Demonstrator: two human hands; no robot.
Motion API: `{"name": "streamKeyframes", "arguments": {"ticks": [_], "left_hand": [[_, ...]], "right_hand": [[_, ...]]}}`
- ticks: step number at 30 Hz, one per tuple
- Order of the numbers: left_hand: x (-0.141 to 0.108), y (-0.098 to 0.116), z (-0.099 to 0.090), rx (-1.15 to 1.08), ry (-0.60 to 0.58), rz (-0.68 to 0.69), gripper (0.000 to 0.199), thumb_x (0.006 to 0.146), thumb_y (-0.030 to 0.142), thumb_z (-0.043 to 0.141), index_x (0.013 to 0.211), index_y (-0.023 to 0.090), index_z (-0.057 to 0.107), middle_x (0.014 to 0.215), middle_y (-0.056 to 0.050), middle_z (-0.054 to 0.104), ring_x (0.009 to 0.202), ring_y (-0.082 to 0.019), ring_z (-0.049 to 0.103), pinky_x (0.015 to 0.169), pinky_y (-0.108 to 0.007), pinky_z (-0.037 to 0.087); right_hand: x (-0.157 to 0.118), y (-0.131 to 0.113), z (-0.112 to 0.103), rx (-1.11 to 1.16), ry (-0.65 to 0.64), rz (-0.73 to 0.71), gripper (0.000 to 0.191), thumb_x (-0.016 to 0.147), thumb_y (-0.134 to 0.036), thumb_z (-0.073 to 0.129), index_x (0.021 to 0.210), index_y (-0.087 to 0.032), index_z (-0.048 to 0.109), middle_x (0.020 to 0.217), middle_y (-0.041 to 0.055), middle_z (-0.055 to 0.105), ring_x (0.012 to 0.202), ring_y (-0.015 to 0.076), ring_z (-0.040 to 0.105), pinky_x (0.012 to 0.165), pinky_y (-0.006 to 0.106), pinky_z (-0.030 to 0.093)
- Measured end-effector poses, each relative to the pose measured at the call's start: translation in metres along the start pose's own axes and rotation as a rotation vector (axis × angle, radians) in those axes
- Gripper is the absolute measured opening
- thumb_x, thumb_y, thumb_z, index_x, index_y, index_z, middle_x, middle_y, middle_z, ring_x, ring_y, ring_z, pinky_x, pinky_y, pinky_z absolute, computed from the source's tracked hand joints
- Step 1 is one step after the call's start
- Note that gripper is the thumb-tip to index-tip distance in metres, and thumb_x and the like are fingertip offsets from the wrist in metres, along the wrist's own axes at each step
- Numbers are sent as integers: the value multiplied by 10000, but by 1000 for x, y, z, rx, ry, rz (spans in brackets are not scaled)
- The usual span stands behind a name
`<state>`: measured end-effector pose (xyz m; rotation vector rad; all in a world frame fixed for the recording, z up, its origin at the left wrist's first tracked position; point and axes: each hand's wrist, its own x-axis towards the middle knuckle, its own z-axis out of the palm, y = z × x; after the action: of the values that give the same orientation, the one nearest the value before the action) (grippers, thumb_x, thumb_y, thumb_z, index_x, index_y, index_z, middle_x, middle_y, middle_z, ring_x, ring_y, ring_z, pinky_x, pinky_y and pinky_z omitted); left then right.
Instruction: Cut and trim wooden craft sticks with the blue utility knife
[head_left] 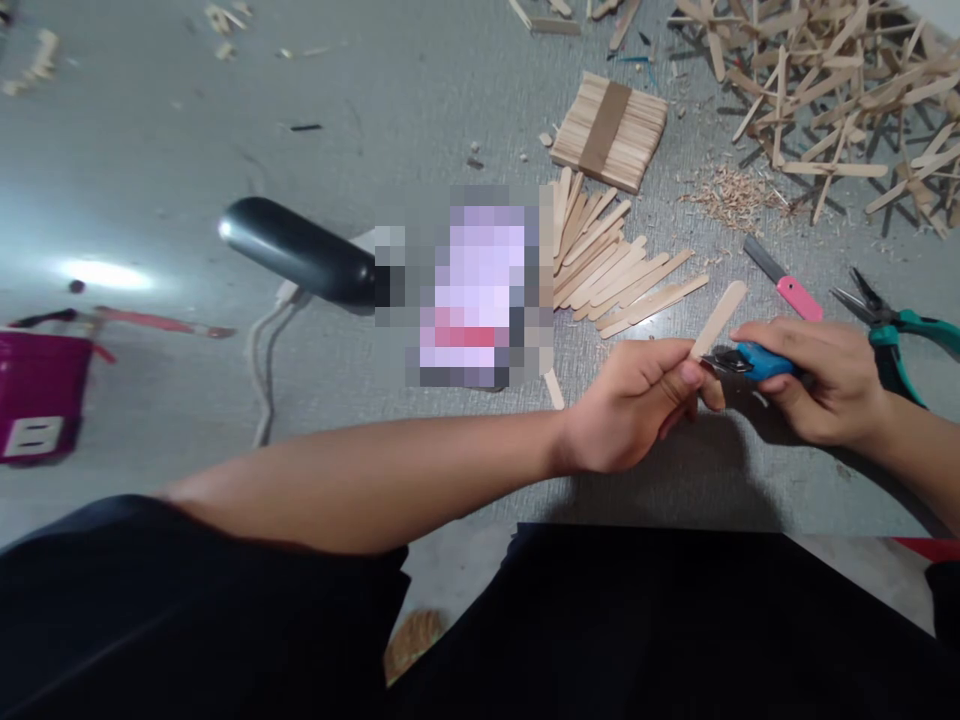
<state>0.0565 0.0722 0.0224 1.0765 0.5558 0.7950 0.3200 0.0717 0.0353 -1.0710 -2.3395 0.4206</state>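
Observation:
Between the thumb and fingers of my left hand is a wooden craft stick, its rounded end pointing up and to the right. My right hand is wrapped around a blue-handled cutting tool, whose dark metal tip meets the lower part of the stick beside my left thumb. Whether the tip is a blade or jaws, I cannot make out. Just beyond my hands, loose craft sticks lie fanned out. A pink-handled craft knife and teal-handled needle-nose pliers rest near my right hand.
A banded bundle of craft sticks lies behind the loose ones. Many crossed sticks cover the far right, near a heap of wood shavings. Left of a blurred-out patch sits a dark rounded device with a white cable; a purple container stands farther left.

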Motion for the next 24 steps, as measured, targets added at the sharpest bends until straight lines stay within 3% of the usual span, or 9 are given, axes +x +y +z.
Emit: {"name": "streamKeyframes", "arguments": {"ticks": [5,11,15,19,24], "left_hand": [[3,7,1,11,-20,-33,663,1038,775,716,779,165,694,674,-3,645,630,-107,617,605,-227,523],[1,10,2,103,-15,-22,707,1044,819,667,760,172,688,690,-15,672,642,-103,624,637,-229,551],[1,8,4,66,-15,6,671,1060,782,678,764,180,672,633,9,617,581,-94,591,544,-207,487],[2,2,3,-5,-36,-7,615,1088,721,682,812,172,668,591,58,547,413,-39,427,407,-187,320],[4,0,-1,-67,-3,-65,614,1064,732,712,835,164,676,660,23,657,409,-29,444,396,-188,307]], "right_hand": [[3,-8,0,-84,-18,-67,418,1212,-546,446,1320,-234,703,853,15,750,656,170,667,575,334,430],[2,-15,5,-232,-38,-50,532,1221,-595,327,1200,-206,689,809,27,710,665,199,657,578,368,422],[1,-16,7,-263,-22,-25,557,1216,-612,309,1210,-211,695,844,43,705,688,209,630,596,374,434],[1,-17,9,-267,22,4,535,1209,-593,344,1204,-199,707,854,62,683,701,226,622,610,395,427],[-2,-17,14,-254,132,67,393,1177,-554,480,1158,-224,693,906,75,732,748,250,669,660,415,450]]}}
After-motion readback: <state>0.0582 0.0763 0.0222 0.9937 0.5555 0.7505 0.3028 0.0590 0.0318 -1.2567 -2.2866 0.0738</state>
